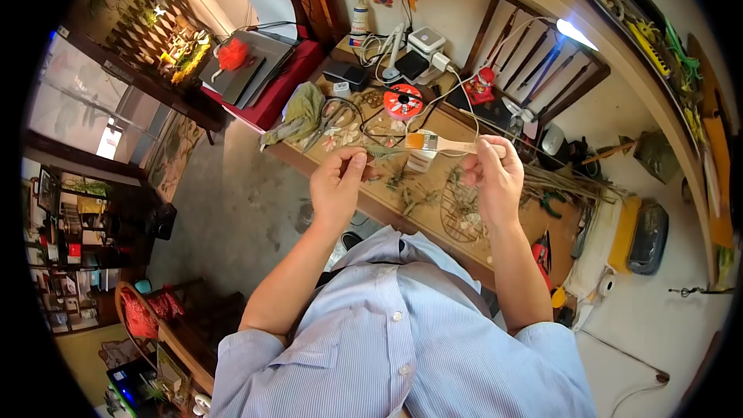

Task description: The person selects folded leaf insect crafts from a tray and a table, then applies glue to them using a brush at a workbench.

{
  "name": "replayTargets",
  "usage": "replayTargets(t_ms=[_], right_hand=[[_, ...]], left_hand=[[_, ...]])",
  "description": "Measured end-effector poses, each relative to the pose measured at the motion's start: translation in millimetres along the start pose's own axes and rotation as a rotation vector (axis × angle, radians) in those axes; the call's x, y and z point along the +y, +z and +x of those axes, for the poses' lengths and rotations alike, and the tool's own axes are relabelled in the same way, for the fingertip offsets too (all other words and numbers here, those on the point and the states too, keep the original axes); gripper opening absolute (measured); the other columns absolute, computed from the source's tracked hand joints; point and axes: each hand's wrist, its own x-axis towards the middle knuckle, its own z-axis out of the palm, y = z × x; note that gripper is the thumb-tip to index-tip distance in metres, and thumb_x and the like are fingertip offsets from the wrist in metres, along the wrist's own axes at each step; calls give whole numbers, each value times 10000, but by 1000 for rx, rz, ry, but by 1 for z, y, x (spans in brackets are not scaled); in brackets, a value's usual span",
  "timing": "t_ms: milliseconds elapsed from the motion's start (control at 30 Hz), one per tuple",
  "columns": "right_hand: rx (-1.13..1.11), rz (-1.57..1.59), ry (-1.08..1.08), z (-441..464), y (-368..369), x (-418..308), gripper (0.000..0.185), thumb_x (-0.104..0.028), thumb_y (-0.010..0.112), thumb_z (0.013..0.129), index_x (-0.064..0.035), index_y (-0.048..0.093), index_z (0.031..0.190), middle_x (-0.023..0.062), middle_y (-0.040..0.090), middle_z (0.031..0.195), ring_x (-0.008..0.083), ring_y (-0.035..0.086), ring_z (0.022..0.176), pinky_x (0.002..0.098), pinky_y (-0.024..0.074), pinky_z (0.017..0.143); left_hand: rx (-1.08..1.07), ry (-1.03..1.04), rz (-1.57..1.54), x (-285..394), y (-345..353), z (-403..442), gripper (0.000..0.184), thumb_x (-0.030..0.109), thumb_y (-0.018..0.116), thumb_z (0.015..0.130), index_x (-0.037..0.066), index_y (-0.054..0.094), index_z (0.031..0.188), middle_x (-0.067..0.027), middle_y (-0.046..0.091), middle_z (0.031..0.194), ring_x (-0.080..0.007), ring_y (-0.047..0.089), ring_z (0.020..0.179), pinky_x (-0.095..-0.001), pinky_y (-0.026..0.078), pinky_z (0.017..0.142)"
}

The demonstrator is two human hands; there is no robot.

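My right hand (499, 178) is closed on the wooden handle of a flat paintbrush (430, 143). Its orange bristles point left, toward my other hand. My left hand (336, 186) pinches a thin grey-green piece (382, 152) between thumb and fingers; what exactly it is, I cannot make out. The bristles are close to this piece, and whether they touch it I cannot tell. Just below the brush, a white container (419, 161) stands on the workbench, partly covered by it.
The cluttered workbench (472, 251) bears scissors (334, 118), a green cloth (303, 111), a red spool (403, 101) and a wire frame (462, 205). Cables run along the back. A lit lamp (576, 33) hangs at upper right. Pliers (551, 204) and dry stems lie on the right.
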Motion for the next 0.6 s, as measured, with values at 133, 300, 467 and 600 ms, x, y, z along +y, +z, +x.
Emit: replayTargets(t_ms=[133,300,467,600], right_hand=[[-60,-8,32,-5,7,2,121,-124,551,900,-13,525,941,75,607,676,102,520,492,215,412,451],[-59,-37,41,-6,6,7,123,-115,556,892,-4,522,932,77,600,661,103,521,482,213,409,448],[8,-22,17,-1,-12,-2,113,-101,555,884,-3,520,930,78,596,648,105,515,473,218,408,437],[16,31,9,0,-1,-15,106,-100,561,877,-11,523,920,73,588,639,106,508,466,220,403,428]], left_hand=[[-36,54,33,1,2,-3,155,96,534,916,-35,570,989,-58,603,852,-129,612,711,-237,496,656],[-36,107,60,1,2,-7,163,96,539,915,-37,568,1005,-56,600,849,-126,604,699,-235,496,657],[-59,100,25,-1,-4,-4,201,139,555,914,-13,558,1045,-77,627,884,-122,596,674,-231,495,645],[-129,184,48,7,-2,0,185,126,543,919,-15,568,1036,-62,633,905,-108,580,651,-218,485,624]])
